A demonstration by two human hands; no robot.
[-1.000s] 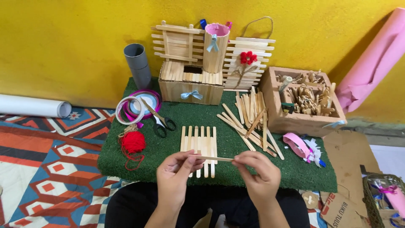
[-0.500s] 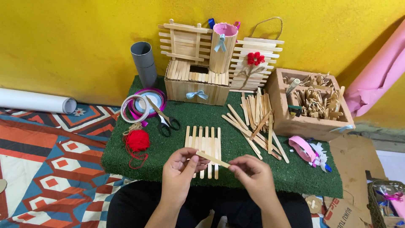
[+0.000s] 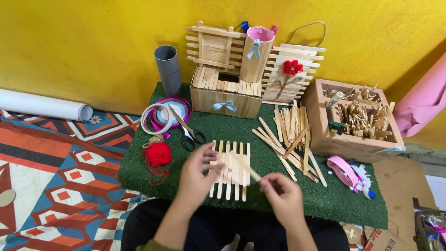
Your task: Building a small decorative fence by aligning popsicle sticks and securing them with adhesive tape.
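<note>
Both my hands hold one wooden craft stick (image 3: 245, 168) over a flat panel of glued sticks (image 3: 231, 179) that lies on the green turf mat (image 3: 320, 197). My left hand (image 3: 197, 174) pinches the stick's left end and partly covers the panel. My right hand (image 3: 281, 195) grips the stick's right end near the mat's front edge. A loose pile of craft sticks (image 3: 290, 135) lies just right of the panel.
Scissors (image 3: 188, 130), tape rolls (image 3: 160, 116) and red yarn (image 3: 158, 154) lie left of the panel. Stick-built boxes (image 3: 225, 95), a stick-clad cup (image 3: 255, 53) and a grey tube (image 3: 168, 67) stand at the back. A wooden box of sticks (image 3: 355, 121) and pink ribbon (image 3: 341, 168) sit right.
My hands have moved a little forward and the stick between them has tilted, its right end now lower. The camera has shifted slightly; the panel stays in place.
</note>
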